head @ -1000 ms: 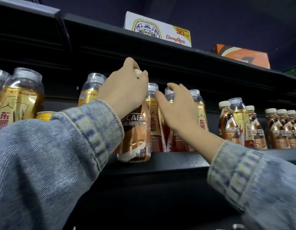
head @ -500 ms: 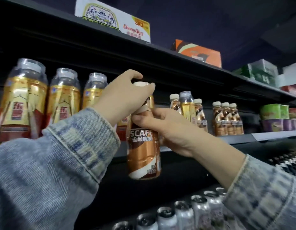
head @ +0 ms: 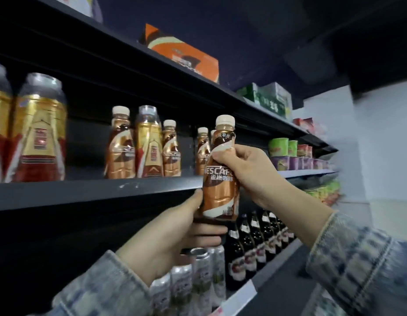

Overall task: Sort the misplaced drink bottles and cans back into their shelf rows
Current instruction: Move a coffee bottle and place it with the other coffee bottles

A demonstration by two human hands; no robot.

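Note:
I hold a brown Nescafe coffee bottle [head: 221,190] with a white cap upright in front of the dark shelf edge [head: 95,192]. My right hand [head: 248,169] grips its shoulder and neck from the right. My left hand [head: 173,238] grips its base from below. On the shelf behind stand more brown coffee bottles [head: 119,144], with one gold-and-red energy drink bottle [head: 149,142] among them. Larger gold-and-red bottles [head: 39,131] stand at the far left.
Below the shelf stand silver cans [head: 198,279] and dark glass bottles [head: 248,242]. Cardboard boxes [head: 184,55] lie on the top shelf. Green and purple cup tubs [head: 287,153] fill the shelf at the right, near a white wall.
The bottle has come off the left row and moved right. My left hand dropped from its cap to its base, and my right hand now grips its neck. The view swung right.

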